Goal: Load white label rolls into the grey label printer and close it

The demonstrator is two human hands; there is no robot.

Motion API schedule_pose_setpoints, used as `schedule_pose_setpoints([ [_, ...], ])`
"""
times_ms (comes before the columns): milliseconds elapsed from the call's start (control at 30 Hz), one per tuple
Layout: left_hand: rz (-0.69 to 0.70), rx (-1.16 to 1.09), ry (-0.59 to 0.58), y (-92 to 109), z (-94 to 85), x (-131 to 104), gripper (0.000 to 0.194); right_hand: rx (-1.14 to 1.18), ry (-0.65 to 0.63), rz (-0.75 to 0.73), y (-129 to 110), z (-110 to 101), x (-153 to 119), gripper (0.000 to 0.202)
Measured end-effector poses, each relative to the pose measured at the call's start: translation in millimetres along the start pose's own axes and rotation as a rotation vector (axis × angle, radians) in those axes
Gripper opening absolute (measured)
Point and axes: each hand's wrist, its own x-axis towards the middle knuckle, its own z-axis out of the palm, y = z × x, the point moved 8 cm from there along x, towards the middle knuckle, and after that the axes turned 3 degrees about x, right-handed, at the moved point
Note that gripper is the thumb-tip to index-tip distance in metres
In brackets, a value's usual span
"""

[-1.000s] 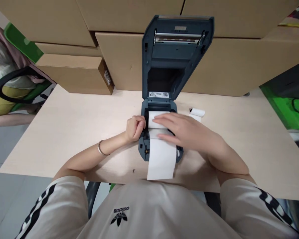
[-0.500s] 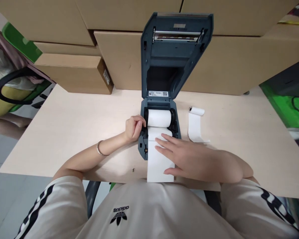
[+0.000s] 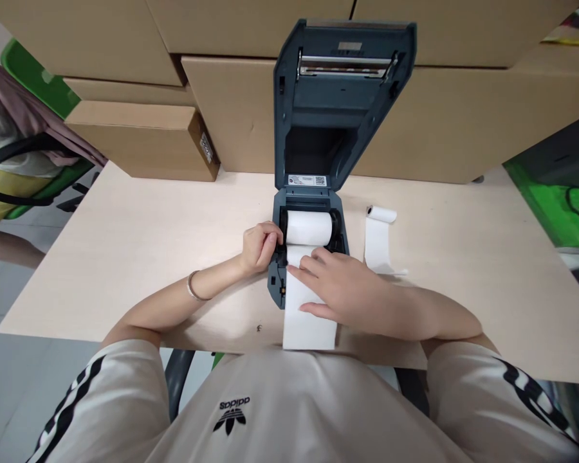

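Observation:
A dark blue-grey label printer (image 3: 276, 297) stands on the table with its lid (image 3: 340, 116) raised. In its bay sits a white paper roll (image 3: 309, 228), and a strip of label paper (image 3: 309, 331) runs from it toward my body, past the table's front edge. My left hand (image 3: 262, 245) is closed at the printer's left rim, fingertips curled in beside the roll; what they grip inside is partly hidden. Spread over the strip, my right hand (image 3: 332, 283) lies open, fingers pointing left and the thumb lower on the paper. It hides the printer's right front part.
To the right of the printer lies a small paper roll (image 3: 382, 214) with a length unrolled. A cardboard box (image 3: 139, 141) rests at the table's back left. Large cartons (image 3: 453, 122) form a wall behind. A person's arm (image 3: 9, 247) shows at the far left.
My right hand has shifted a little left and up over the label strip, its fingers bending more. The strip's loose end has moved slightly left. My left hand stays in place.

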Motion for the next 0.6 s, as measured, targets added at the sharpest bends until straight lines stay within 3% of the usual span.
schedule_pose_setpoints([
  [167,0.002,-0.002,-0.009,0,-0.4,-1,0.025,0.128,-0.007,-0.042,6,-2,-12,0.058],
  [267,0.032,-0.001,0.012,-2,-1.7,-2,0.021,0.339,0.034,-0.064,23,-24,-41,0.044],
  [333,0.05,0.017,0.069,-4,-4.7,-3,0.02,0.456,0.125,0.005,48,-44,-60,0.04],
  [467,-0.089,0.008,0.273,-23,-14.9,-6,0.029,0.502,0.52,0.315,127,-77,-78,0.047],
  [567,-0.352,-0.042,0.412,-48,-20.7,-12,0.039,0.581,0.956,0.497,189,-75,-76,0.035],
  [600,-0.439,-0.056,0.436,-55,-21.2,-15,0.044,0.682,1.067,0.482,204,-68,-69,0.048],
])
